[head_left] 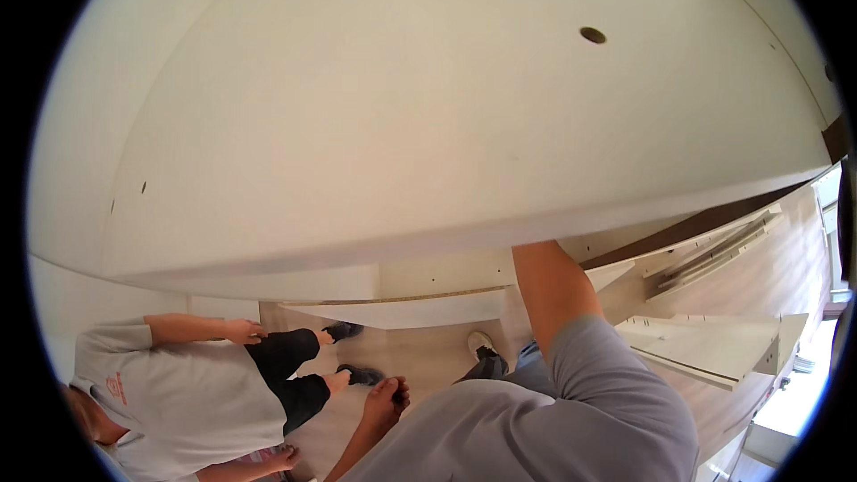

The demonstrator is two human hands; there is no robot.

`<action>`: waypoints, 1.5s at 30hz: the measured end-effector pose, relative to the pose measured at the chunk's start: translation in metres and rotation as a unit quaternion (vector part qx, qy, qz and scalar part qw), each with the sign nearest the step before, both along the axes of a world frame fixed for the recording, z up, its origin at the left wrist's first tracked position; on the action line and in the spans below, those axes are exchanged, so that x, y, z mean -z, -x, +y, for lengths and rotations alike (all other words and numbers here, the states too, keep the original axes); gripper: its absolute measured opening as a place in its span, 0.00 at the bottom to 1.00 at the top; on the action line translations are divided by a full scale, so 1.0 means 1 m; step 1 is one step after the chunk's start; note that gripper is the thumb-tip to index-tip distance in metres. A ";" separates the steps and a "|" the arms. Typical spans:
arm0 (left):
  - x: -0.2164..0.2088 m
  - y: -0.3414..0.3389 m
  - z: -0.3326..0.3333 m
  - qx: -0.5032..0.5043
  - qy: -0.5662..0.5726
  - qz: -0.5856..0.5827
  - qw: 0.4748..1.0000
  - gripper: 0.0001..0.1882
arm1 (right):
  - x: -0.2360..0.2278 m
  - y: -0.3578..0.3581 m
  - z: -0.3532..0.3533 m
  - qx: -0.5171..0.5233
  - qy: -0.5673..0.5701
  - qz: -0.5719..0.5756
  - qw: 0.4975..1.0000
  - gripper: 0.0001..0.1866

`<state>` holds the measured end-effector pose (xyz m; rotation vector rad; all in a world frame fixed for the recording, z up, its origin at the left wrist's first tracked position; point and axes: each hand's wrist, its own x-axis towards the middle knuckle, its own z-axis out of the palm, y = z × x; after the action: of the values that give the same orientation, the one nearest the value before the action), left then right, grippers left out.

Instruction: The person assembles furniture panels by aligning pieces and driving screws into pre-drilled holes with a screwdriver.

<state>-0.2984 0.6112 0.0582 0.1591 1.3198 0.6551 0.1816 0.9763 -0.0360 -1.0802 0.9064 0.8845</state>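
A large white board [384, 116] with a few round holes fills the upper part of the view, close in front of me. My right forearm [549, 286] reaches up behind its lower edge, and the board hides the hand. What that hand touches or holds does not show. Low down, beside my grey shirt, my left hand [386, 400] is raised with its fingers curled closed. A dark spot shows among the fingers, but I cannot make out whether it is an object or shadow.
A co-worker in a grey shirt [183, 393] and black shorts stands at the left. Below the big board runs another white panel [420, 311] with a raw edge. Loose boards [714, 254] and a partly joined white panel piece [705, 344] lie on the wood-look floor at right.
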 end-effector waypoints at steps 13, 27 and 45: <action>-0.025 0.009 -0.013 0.006 -0.003 0.029 1.000 0.10 | -0.019 -0.027 0.002 -0.015 -0.095 -0.030 0.995 0.26; -0.023 0.015 -0.021 0.049 -0.017 0.033 0.998 0.12 | -0.039 -0.020 -0.016 -0.002 -0.159 -0.029 0.987 0.35; -0.045 -0.127 0.150 0.255 -0.230 0.011 0.939 0.10 | -0.172 0.092 -0.275 -0.819 -0.092 -0.471 0.315 0.18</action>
<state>-0.1709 0.7610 0.1033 0.8626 1.0631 0.5028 0.0894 0.7015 0.1362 -1.7601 -1.8062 1.4162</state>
